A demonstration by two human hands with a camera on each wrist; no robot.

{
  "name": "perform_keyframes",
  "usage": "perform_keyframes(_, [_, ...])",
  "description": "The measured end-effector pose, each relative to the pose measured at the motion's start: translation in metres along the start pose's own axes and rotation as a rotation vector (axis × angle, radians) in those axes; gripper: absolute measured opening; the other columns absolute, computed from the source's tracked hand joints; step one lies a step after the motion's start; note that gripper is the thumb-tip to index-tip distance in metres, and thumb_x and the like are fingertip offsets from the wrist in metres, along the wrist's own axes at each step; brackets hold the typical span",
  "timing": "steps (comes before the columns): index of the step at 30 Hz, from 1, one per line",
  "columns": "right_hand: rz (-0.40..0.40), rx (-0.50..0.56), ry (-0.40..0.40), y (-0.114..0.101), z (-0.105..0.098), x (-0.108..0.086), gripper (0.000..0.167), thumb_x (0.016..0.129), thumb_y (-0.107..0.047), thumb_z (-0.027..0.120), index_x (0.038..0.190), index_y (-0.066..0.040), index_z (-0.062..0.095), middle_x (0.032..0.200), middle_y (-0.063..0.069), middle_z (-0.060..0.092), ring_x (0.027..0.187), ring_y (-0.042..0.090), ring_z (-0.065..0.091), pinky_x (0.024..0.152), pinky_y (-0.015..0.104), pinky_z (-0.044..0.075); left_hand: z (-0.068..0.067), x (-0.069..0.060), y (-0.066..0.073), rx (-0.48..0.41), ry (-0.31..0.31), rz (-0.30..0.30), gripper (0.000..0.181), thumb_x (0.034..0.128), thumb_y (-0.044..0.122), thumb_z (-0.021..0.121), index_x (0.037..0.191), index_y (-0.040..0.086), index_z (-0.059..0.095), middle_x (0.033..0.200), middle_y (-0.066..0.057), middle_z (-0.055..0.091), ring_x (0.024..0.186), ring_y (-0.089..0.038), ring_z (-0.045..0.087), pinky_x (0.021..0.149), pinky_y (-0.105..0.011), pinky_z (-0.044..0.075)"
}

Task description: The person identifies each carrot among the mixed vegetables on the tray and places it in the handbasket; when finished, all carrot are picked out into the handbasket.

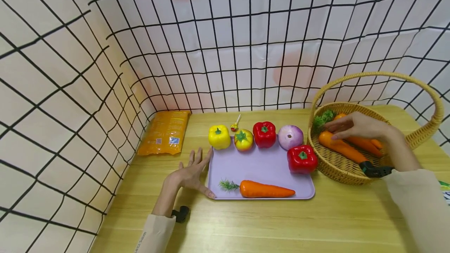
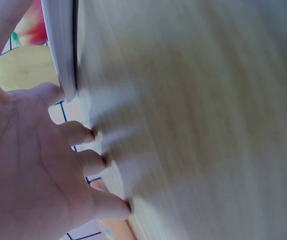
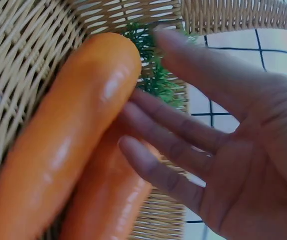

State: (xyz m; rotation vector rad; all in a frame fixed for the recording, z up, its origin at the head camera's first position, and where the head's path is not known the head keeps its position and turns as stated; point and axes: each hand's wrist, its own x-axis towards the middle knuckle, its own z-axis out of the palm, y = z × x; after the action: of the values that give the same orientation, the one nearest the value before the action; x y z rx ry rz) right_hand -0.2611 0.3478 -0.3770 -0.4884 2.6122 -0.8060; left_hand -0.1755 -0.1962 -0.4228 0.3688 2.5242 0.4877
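Note:
My left hand (image 1: 191, 173) is spread at the left edge of a lilac tray (image 1: 246, 169), thumb and a finger touching its rim. On the tray's front side lies an orange carrot (image 1: 265, 189) with a green top. Along the back are a yellow bell pepper (image 1: 219, 137), a yellow-red tomato (image 1: 243, 140), a red bell pepper (image 1: 264, 134) and a purple onion (image 1: 290, 137); another red bell pepper (image 1: 302, 159) sits at the right. My right hand (image 1: 363, 124) reaches into a wicker basket (image 1: 334, 173), fingers extended beside a carrot (image 3: 68, 135) and over a second carrot (image 3: 113, 185), gripping neither.
An orange packet (image 1: 165, 132) lies at the back left. A small lollipop (image 1: 235, 125) rests behind the tray. The basket's tall handle (image 1: 379, 74) arches above my right hand. Green leafy tops (image 1: 324, 119) show inside the basket. Gridded white cloth (image 1: 232, 30) walls the table.

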Motion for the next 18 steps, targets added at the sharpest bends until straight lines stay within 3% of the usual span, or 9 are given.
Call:
perform_keyframes(2, [-0.015, 0.01, -0.006, -0.005, -0.003, -0.004, 0.056, 0.095, -0.034, 0.076, 0.141, -0.005, 0.064, 0.136, 0.017, 0.07, 0.12, 0.024, 0.067, 0.088, 0.014, 0.052, 0.0, 0.0, 0.001, 0.001, 0.001, 0.001, 0.146, 0.0667, 0.056, 0.093, 0.167, 0.024, -0.008, 0.17, -0.025, -0.021, 0.157, -0.049, -0.018, 0.118, -0.083, -0.001])
perform_keyframes(4, [-0.023, 0.003, -0.005, -0.012, -0.005, -0.009, 0.056, 0.096, -0.034, 0.074, 0.143, -0.006, 0.062, 0.136, 0.016, 0.069, 0.12, 0.022, 0.067, 0.088, 0.015, 0.053, 0.0, -0.001, 0.002, 0.002, 0.0, -0.001, 0.146, 0.0669, 0.055, 0.093, 0.167, 0.024, -0.008, 0.17, -0.026, -0.021, 0.157, -0.05, -0.018, 0.118, -0.083, -0.001])
perform_keyframes(10, [-0.048, -0.076, 0.032, -0.039, -0.007, -0.025, 0.052, 0.1, -0.037, 0.069, 0.143, -0.009, 0.062, 0.131, 0.01, 0.073, 0.107, -0.001, 0.066, 0.087, 0.016, 0.053, -0.001, -0.002, 0.002, 0.005, 0.0, -0.007, 0.146, 0.0673, 0.054, 0.094, 0.167, 0.022, -0.008, 0.17, -0.026, -0.021, 0.157, -0.051, -0.017, 0.118, -0.083, 0.0])
perform_keyframes(15, [-0.093, -0.116, 0.09, -0.07, 0.001, -0.037, 0.045, 0.099, -0.036, 0.07, 0.14, -0.018, 0.066, 0.137, 0.01, 0.07, 0.116, 0.016, 0.065, 0.088, 0.022, 0.053, -0.001, -0.001, 0.001, 0.005, 0.0, -0.006, 0.146, 0.067, 0.055, 0.094, 0.167, 0.023, -0.007, 0.17, -0.025, -0.02, 0.157, -0.05, -0.017, 0.118, -0.083, 0.0])
perform_keyframes(18, [-0.149, -0.103, 0.126, -0.089, 0.012, -0.041, 0.044, 0.097, -0.035, 0.073, 0.138, -0.021, 0.067, 0.134, 0.006, 0.071, 0.111, 0.019, 0.065, 0.085, 0.023, 0.055, -0.001, 0.0, 0.002, 0.007, -0.002, -0.007, 0.146, 0.0671, 0.055, 0.093, 0.167, 0.024, -0.008, 0.17, -0.024, -0.021, 0.157, -0.049, -0.018, 0.118, -0.082, 0.0])
